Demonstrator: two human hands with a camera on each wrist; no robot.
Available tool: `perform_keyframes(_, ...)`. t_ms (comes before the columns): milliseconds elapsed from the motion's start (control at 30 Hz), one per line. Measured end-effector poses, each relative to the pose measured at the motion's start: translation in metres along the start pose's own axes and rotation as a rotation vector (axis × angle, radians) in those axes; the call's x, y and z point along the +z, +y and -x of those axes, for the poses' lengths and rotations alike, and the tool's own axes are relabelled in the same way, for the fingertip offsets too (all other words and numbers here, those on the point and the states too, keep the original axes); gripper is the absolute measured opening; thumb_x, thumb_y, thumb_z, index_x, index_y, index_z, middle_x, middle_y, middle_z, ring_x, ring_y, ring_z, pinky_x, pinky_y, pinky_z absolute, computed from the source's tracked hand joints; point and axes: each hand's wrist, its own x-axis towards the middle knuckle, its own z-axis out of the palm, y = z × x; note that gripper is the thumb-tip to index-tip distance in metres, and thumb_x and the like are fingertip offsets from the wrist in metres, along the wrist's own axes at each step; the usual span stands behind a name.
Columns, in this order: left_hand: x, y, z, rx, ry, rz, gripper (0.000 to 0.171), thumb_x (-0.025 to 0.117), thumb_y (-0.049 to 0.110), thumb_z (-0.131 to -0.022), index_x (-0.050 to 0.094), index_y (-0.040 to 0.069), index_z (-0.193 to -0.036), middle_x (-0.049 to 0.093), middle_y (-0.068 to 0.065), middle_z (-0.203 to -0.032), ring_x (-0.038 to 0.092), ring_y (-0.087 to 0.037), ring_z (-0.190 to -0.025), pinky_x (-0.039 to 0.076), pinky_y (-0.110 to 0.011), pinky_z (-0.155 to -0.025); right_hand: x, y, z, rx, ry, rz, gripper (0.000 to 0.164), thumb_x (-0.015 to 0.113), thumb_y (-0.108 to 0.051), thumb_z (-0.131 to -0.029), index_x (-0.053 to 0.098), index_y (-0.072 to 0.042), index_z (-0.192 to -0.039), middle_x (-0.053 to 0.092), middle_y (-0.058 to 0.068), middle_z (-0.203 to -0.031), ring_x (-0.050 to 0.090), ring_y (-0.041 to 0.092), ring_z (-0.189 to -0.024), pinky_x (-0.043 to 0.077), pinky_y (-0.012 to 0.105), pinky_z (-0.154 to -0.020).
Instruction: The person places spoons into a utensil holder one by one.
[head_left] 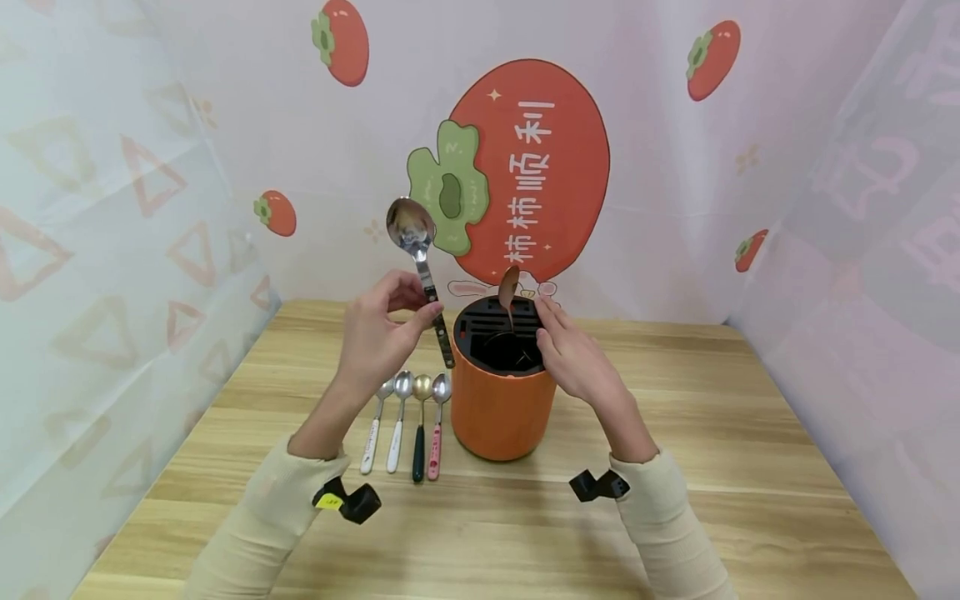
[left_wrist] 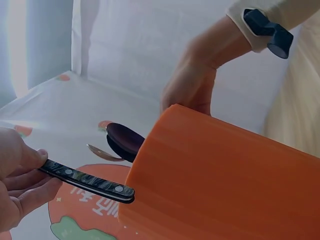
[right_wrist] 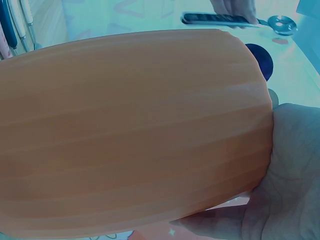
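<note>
My left hand [head_left: 375, 337] pinches a metal spoon [head_left: 411, 227] by its dark, riveted handle, bowl upward, left of and above an orange holder [head_left: 502, 421]. The handle's end [left_wrist: 119, 189] is beside the holder's rim in the left wrist view. My right hand [head_left: 581, 354] rests on the right side of the rim with its fingers fairly straight. A copper-coloured spoon [head_left: 509, 287] stands bowl up in the holder's black slotted top [head_left: 471, 321]. The left wrist view also shows a dark spoon bowl [left_wrist: 125, 140] at the holder's mouth.
Several spoons lie in a row left of the holder, among them a gold one with a dark green handle [head_left: 418, 454] and one with a pink handle [head_left: 435, 454]. Wooden tabletop [head_left: 712, 433] lies under everything. A printed cloth [head_left: 637, 208] hangs behind.
</note>
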Motion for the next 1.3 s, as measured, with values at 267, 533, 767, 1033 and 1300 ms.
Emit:
perform_keyframes(267,0.009,0.011,-0.016,0.058,0.044,0.001,0.023,0.073,0.018,-0.080,0.060,0.005,-0.094,0.067,-0.005,-0.081,0.066,-0.012,-0.074,0.054,-0.024,-0.060,0.000,0.000,-0.001,0.003,0.004,0.017,0.053,0.023,-0.032,-0.100,0.014,-0.018,-0.151,0.012,0.000,-0.157,0.017,0.021,-0.143,0.026,0.053,-0.108)
perform_keyframes(533,0.024,0.011,-0.022,0.085,-0.002,0.030,0.021,0.071,0.015,-0.081,0.057,0.006,-0.094,0.063,-0.004,-0.081,0.065,-0.011,-0.074,0.055,-0.025,-0.060,0.001,0.000,0.001,0.006,0.011,0.016,0.053,0.023,-0.031,-0.100,0.016,-0.017,-0.150,0.013,0.001,-0.157,0.018,0.021,-0.143,0.026,0.051,-0.109)
perform_keyframes(767,0.041,0.000,-0.018,0.090,-0.076,-0.003,0.021,0.071,0.009,-0.081,0.058,0.006,-0.097,0.064,-0.005,-0.079,0.066,-0.013,-0.074,0.055,-0.025,-0.063,0.000,-0.002,0.000,0.005,0.011,0.020,0.053,0.023,-0.031,-0.100,0.017,-0.016,-0.150,0.013,0.001,-0.157,0.019,0.022,-0.142,0.027,0.051,-0.108)
perform_keyframes(1033,0.055,-0.015,-0.009,0.073,-0.131,-0.042,0.023,0.071,0.009,-0.081,0.063,0.005,-0.101,0.068,-0.008,-0.081,0.068,-0.016,-0.075,0.055,-0.025,-0.060,0.001,-0.003,0.000,0.016,0.022,0.020,0.053,0.023,-0.031,-0.100,0.018,-0.016,-0.150,0.015,0.002,-0.156,0.022,0.023,-0.141,0.027,0.055,-0.106)
perform_keyframes(1300,0.059,-0.023,-0.004,0.060,-0.140,-0.018,0.019,0.069,0.008,-0.082,0.064,0.004,-0.100,0.068,-0.008,-0.084,0.066,-0.015,-0.077,0.054,-0.022,-0.060,0.002,-0.002,-0.001,0.018,0.028,0.024,0.053,0.023,-0.031,-0.100,0.019,-0.015,-0.150,0.017,0.004,-0.156,0.024,0.024,-0.141,0.028,0.056,-0.105)
